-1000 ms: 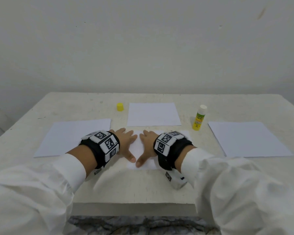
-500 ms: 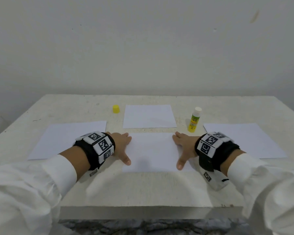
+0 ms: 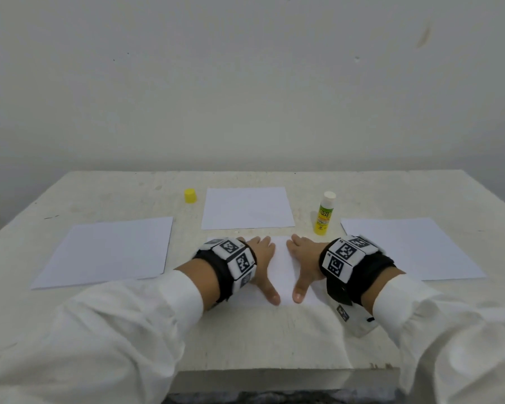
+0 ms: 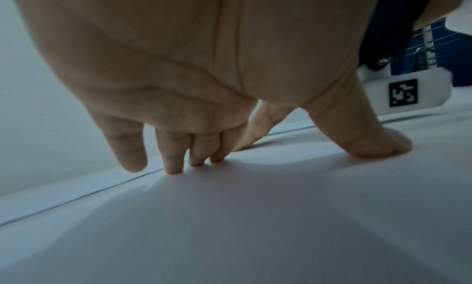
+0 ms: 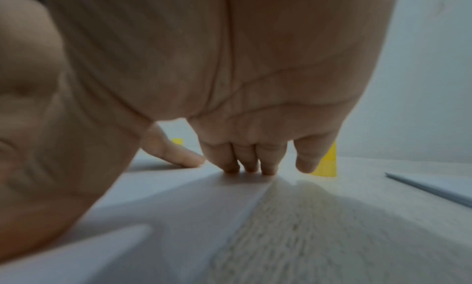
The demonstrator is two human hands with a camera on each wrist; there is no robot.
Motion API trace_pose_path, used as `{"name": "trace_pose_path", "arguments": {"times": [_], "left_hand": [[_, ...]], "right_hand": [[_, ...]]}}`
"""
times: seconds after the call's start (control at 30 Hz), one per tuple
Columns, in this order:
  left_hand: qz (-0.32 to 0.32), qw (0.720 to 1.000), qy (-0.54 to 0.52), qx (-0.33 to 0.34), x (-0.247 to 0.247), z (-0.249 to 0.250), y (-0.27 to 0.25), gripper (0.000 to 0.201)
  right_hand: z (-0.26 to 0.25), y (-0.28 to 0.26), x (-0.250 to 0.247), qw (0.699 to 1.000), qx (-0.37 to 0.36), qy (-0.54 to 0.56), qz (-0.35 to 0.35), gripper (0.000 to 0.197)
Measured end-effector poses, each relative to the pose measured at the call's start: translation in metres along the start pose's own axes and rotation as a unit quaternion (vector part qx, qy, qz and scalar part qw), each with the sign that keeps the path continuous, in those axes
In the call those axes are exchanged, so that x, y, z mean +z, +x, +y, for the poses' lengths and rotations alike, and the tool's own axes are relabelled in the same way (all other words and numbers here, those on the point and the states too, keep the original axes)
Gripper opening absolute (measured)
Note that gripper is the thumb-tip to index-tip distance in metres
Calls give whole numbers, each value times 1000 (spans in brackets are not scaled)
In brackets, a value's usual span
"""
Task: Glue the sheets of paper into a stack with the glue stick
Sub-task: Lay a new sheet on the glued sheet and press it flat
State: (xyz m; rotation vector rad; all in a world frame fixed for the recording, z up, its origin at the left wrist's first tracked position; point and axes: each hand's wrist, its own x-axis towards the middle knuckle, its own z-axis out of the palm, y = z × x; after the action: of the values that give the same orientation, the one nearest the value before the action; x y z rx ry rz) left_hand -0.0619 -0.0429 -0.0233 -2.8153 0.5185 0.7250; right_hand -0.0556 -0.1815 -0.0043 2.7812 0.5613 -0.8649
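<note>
A white centre sheet (image 3: 283,272) lies near the table's front edge. My left hand (image 3: 264,266) and right hand (image 3: 303,266) press flat on it side by side, fingers straight, thumbs pointing toward me. The left wrist view has my left hand (image 4: 278,155) with fingertips (image 4: 176,167) and thumb down on the paper (image 4: 255,217). Seen from the right wrist, my right hand's fingertips (image 5: 250,167) touch the sheet (image 5: 178,197) by its right edge. The uncapped glue stick (image 3: 323,214) stands upright just beyond my right hand. Its yellow cap (image 3: 190,195) sits far left of centre.
Three more white sheets lie flat: one on the left (image 3: 108,252), one far centre (image 3: 247,207), one on the right (image 3: 405,246). The pale table (image 3: 274,339) ends just in front of my wrists. A plain wall stands behind.
One second ago my hands were together on the sheet, then they slid apart to its sides. Now they are back together at its middle; the right hand travelled furthest, leftward.
</note>
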Motion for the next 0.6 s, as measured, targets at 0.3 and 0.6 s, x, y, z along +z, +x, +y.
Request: {"name": "trace_pose_path", "arguments": {"times": [0.3,0.6], "left_hand": [[-70,996,0,-51,22,-84,-41,129],[-73,996,8,-53,25,-91,-48,134]], "right_hand": [[5,-6,0,996,-34,78,24,115],[-52,6,-6,998,-68,-12,0,98]]}}
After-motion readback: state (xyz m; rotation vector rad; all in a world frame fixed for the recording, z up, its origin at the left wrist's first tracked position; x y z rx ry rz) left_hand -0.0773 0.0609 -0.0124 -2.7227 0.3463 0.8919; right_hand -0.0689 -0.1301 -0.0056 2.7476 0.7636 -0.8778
